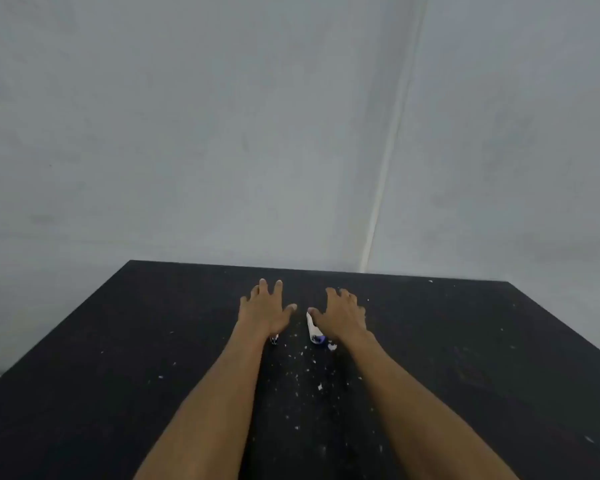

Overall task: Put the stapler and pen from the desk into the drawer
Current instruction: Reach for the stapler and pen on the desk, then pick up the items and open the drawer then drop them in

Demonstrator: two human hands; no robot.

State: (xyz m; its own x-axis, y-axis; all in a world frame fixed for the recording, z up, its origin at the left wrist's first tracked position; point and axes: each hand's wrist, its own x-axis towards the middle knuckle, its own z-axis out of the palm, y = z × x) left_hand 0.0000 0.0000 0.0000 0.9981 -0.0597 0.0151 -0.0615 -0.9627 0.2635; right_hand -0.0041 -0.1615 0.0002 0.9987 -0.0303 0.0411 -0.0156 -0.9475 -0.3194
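a: what step am i looking at?

b: the very start, as i judge it. both arms reach forward over a dark desk (118, 358) dusted with pale specks, set against a bare grey wall (222, 116). nothing is lifted and no drawer is in view, so i'd say the pickup is only beginning.

a: where are the stapler and the pen?

b: under the hands, mostly hidden. a white object with a purple end (314, 330) lies on the desk just beside the right hand (342, 317), partly under the palm. i take it for the stapler, but i can't be sure. a small dark tip (274, 339) pokes out from under the left hand (262, 311) near the wrist; that may be the pen, though too little shows to tell.

a: and the fingers?

b: the left hand is flat, palm down, fingers (263, 284) spread wide and thumb out to the side, closed on nothing. the right hand is spread too, with its fingers a little curled and its thumb (313, 310) at the top end of the white object, touching it or nearly so. no pinch has formed on either side.

a: what does the next move call for?

b: in my judgement, each hand must close around the thing beneath it, lift it clear, then find the drawer, which is out of sight, probably below the near edge.
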